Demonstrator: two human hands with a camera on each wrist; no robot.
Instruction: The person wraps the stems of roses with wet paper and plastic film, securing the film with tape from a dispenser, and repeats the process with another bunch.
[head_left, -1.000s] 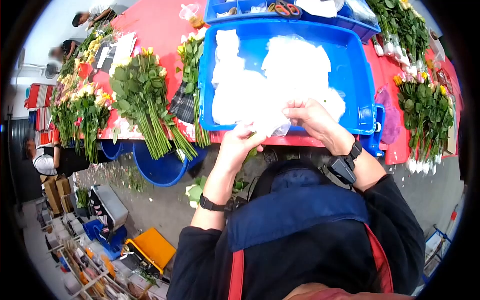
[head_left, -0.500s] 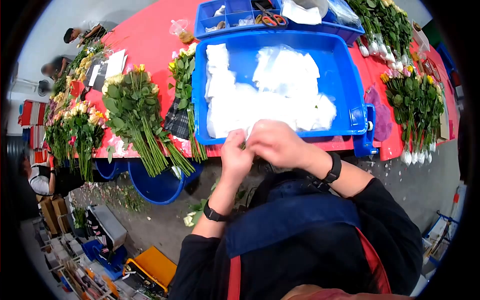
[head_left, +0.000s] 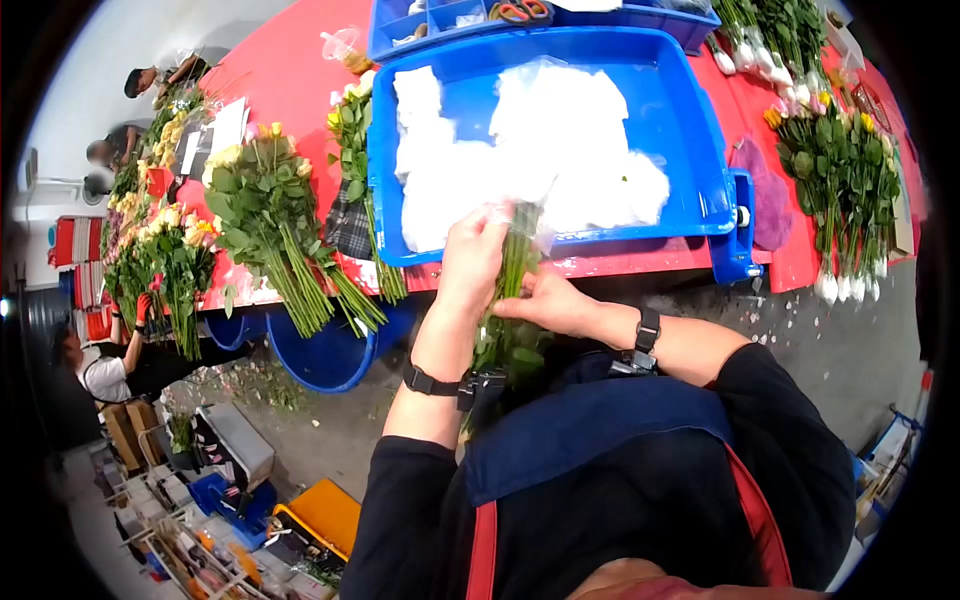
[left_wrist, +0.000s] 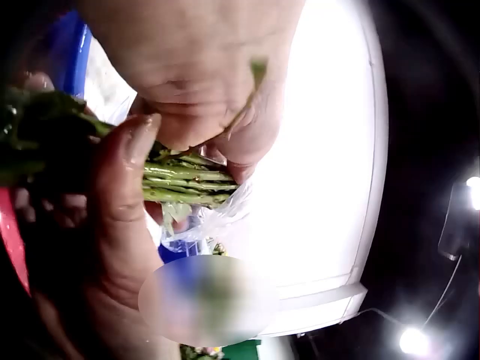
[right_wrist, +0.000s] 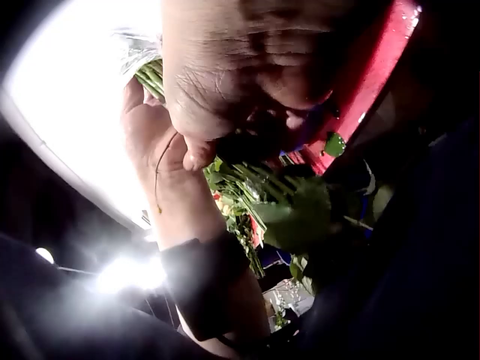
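A bundle of green stems (head_left: pixel 515 258) stands before the blue tray (head_left: pixel 712 150), cut ends towards the tray and leaves (head_left: pixel 508 350) near the body. At the cut ends, my left hand (head_left: pixel 474 258) grips the stems (left_wrist: pixel 191 182), with clear plastic (left_wrist: pixel 217 217) around the tips. Lower down, my right hand (head_left: pixel 550 303) holds the leafy part, its thumb (left_wrist: pixel 124 187) across the bundle in the left wrist view. The right wrist view has my right hand (right_wrist: pixel 232 75) close up, its fingers partly in shadow. White padding (head_left: pixel 450 185) lies in the tray.
Loose flower bundles (head_left: pixel 270 215) lie left on the red table (head_left: pixel 290 60); bundles with white-wrapped ends (head_left: pixel 840 185) lie right. Behind the tray is a divided blue box (head_left: pixel 450 25) with scissors (head_left: pixel 522 12). Blue tubs (head_left: pixel 322 362) stand below the edge. People (head_left: pixel 105 375) are at the left.
The two hands, close together at the tray's near edge before, are now apart along the bundle. My right hand has moved down towards the leaves, and the stems have come into view.
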